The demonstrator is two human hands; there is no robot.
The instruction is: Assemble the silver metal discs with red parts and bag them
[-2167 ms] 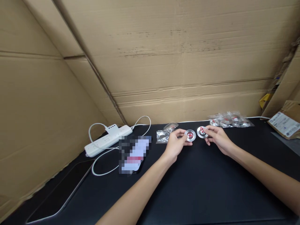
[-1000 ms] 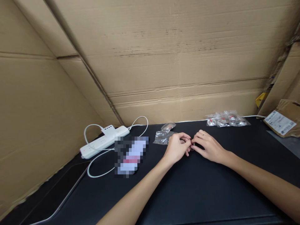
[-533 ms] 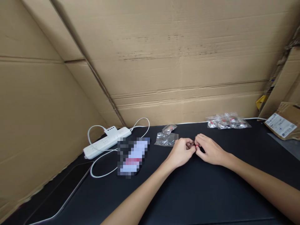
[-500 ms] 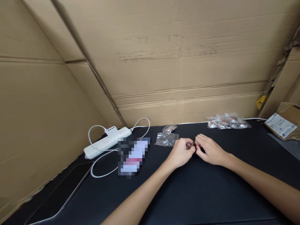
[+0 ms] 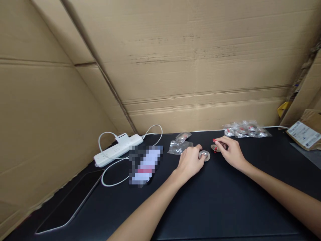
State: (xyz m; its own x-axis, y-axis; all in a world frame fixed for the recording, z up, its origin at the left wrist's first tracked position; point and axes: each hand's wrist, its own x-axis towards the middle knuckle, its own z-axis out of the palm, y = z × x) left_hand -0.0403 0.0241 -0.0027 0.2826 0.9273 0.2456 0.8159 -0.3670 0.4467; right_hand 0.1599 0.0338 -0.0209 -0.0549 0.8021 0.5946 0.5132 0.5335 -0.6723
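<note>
My left hand (image 5: 190,161) has its fingers curled round the edge of a small round metal disc (image 5: 204,155) held just above the black table (image 5: 213,204). My right hand (image 5: 229,152) pinches a second metal disc with red parts (image 5: 215,147) a little to the right. The two discs are a few centimetres apart. Both forearms reach in from the lower edge of the view.
Two crumpled clear plastic bags (image 5: 180,145) lie left of my hands. A pile of bagged discs (image 5: 247,130) lies at the back right. A white power strip (image 5: 117,154) with cable, a blurred flat item (image 5: 145,163), a labelled parcel (image 5: 304,132) and cardboard walls (image 5: 175,67) surround the table.
My hands were pressed together over the parts half a second ago. They have now drawn apart, each holding one disc, which show again.
</note>
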